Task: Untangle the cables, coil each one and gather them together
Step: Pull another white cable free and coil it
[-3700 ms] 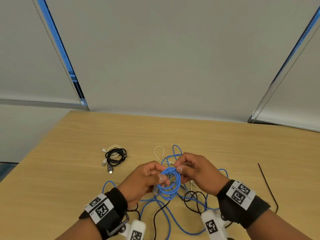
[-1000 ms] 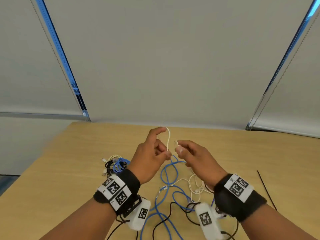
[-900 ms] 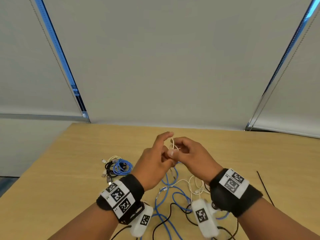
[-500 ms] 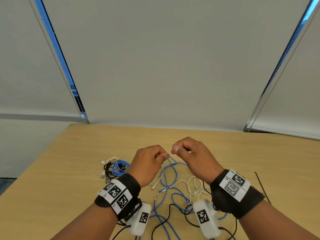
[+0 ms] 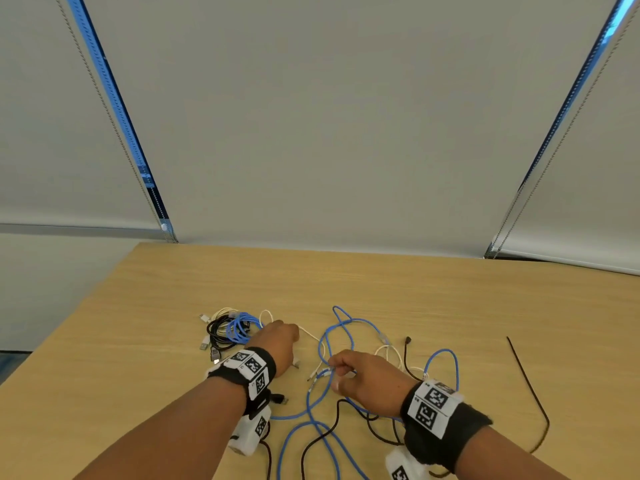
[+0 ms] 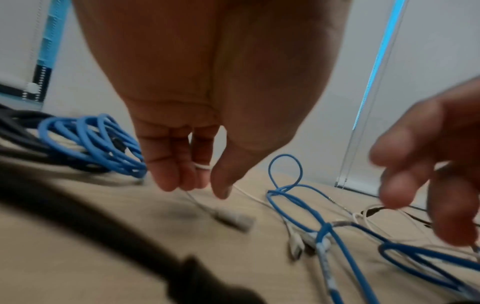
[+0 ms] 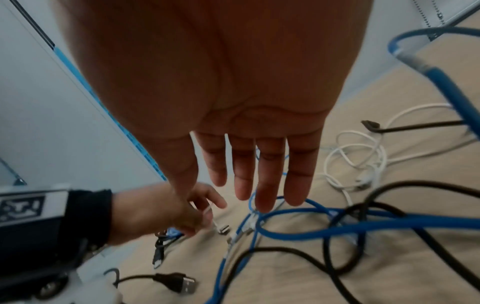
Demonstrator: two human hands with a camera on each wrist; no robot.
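On the wooden table (image 5: 433, 292) lies a tangle of a long blue cable (image 5: 341, 336), a black cable (image 5: 341, 405) and a thin white cable (image 5: 389, 351). A gathered pile of coiled cables (image 5: 228, 330), black, white and blue, sits at the left. My left hand (image 5: 289, 336) is low beside that pile. In the left wrist view a thin white cable (image 6: 202, 166) loops round its curled fingers, and the plug (image 6: 233, 218) trails on the table. My right hand (image 7: 259, 197) hovers over the blue cable (image 7: 298, 232), fingers straight, holding nothing.
A thin black strip (image 5: 528, 386) lies alone at the right. A black USB plug (image 7: 176, 282) rests near my left wrist. Closed roller blinds (image 5: 329, 116) hang behind the table's far edge. Bare wood lies beyond the cables and at the far left.
Both hands have come down from chest height to the table. The left carried the white cable toward the coiled pile. The right let go of it and moved over the blue tangle.
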